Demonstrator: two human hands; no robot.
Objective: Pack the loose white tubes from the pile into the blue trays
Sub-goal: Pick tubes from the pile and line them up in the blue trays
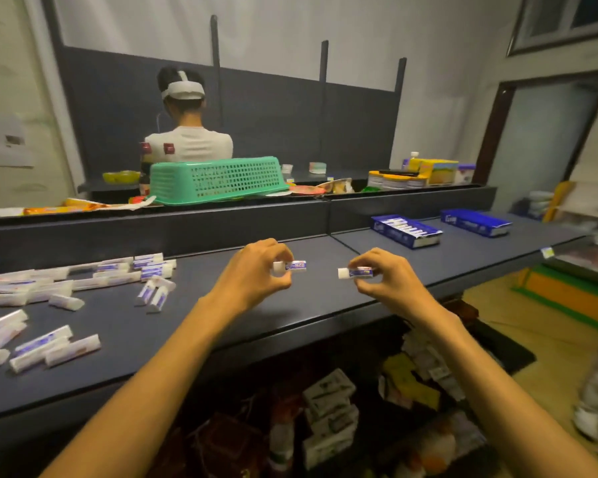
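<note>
Room: pale walls, a dark partition across the upper middle, a doorway at the right edge; a person in a white top with a white head strap stands back-turned at upper left of centre.
Surface [221, 326]: a long dark blue-grey shelf-like top running from lower left to right of centre.
Green basket [218, 179]: upturned on the ledge behind the surface, upper middle.
Pile of white tubes [66, 298]: scattered over the left of the frame.
Blue trays: one [406, 231] at right of centre with a row of tubes in it; another [475, 222] farther right, well apart from the pile.
Writing: white lettering on the trays, too blurred to read.
Left hand [256, 274]: centre frame, fingertips pinching one white tube [292, 266] above the surface.
Right hand [382, 274]: just right of it, fingertips pinching another tube [354, 272].
</note>
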